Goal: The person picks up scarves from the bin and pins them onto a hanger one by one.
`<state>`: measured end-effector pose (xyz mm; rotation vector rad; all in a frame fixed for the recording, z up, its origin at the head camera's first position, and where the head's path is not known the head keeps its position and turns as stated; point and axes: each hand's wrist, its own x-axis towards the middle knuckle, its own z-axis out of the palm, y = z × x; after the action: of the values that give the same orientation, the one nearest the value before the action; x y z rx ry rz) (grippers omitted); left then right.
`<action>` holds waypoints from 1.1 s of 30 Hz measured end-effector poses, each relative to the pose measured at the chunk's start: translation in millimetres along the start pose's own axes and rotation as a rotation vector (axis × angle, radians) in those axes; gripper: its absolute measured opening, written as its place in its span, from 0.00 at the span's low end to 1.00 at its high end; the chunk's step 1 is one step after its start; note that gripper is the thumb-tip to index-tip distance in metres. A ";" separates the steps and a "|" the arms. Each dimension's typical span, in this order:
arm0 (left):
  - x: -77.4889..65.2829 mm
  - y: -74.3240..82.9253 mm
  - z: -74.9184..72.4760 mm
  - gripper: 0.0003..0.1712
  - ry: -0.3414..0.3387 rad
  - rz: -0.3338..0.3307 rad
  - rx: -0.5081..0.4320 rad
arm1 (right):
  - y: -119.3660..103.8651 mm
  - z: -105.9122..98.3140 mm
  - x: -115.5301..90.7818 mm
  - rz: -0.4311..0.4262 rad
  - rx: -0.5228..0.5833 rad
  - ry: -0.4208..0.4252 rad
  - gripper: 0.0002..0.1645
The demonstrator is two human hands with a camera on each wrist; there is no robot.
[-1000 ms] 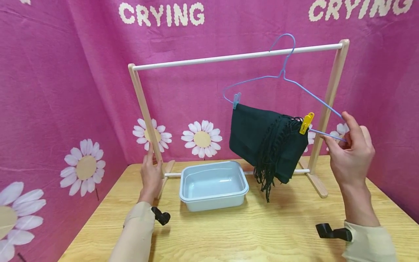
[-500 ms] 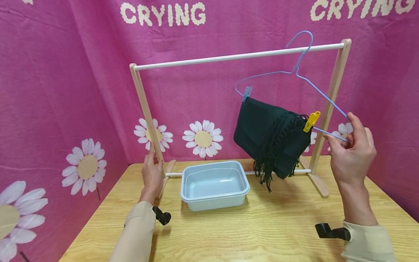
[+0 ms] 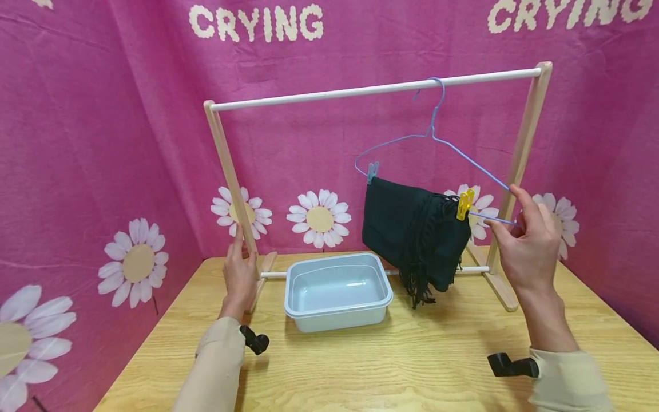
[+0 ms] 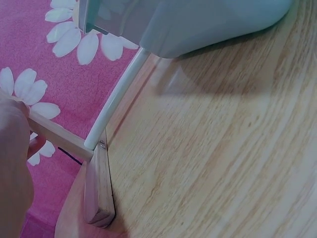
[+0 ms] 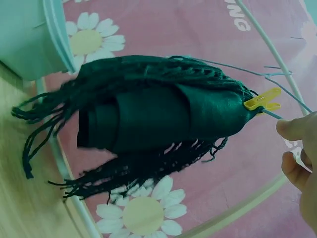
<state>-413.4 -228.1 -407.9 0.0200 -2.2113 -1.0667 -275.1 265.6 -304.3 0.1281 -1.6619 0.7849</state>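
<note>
My right hand pinches the right end of a blue wire hanger, whose hook loops over the white top rail of a small wooden rack. From the hanger's lower wire hangs a folded dark scarf with black fringe, held by a grey-blue clothespin on the left and a yellow clothespin on the right. In the right wrist view the yellow clothespin sits near my thumb. My left hand grips the rack's left post low down; the left wrist view shows only part of this hand.
A pale blue-grey plastic basin stands on the wooden table, in front of the rack's lower white rod. The rack's right foot lies beyond the scarf. Behind hangs a pink curtain with daisies.
The hanger was raised slightly and moved right, then came left and down, its hook now at the top rail. My right hand and the scarf moved with it; the left hand stayed put.
</note>
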 end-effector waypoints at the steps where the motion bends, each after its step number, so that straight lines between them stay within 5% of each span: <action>1: -0.1 0.2 0.0 0.48 0.003 0.000 0.002 | 1.0 1.4 -0.6 -0.007 -0.002 -0.001 0.38; 13: 0.1 -2.5 -0.4 0.48 0.008 0.018 0.015 | 7.6 -3.6 -1.2 0.054 -0.100 -0.010 0.36; 18: 0.7 -1.5 -0.4 0.49 -0.012 -0.002 0.008 | 15.1 -7.9 0.6 0.005 -0.136 -0.033 0.36; 33: 0.6 2.6 0.5 0.50 0.005 0.008 -0.006 | 21.6 -13.3 3.7 0.053 -0.113 -0.062 0.38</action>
<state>-413.5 -226.2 -406.0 0.0107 -2.2018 -1.0678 -275.6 290.8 -309.5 0.0294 -1.7704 0.7310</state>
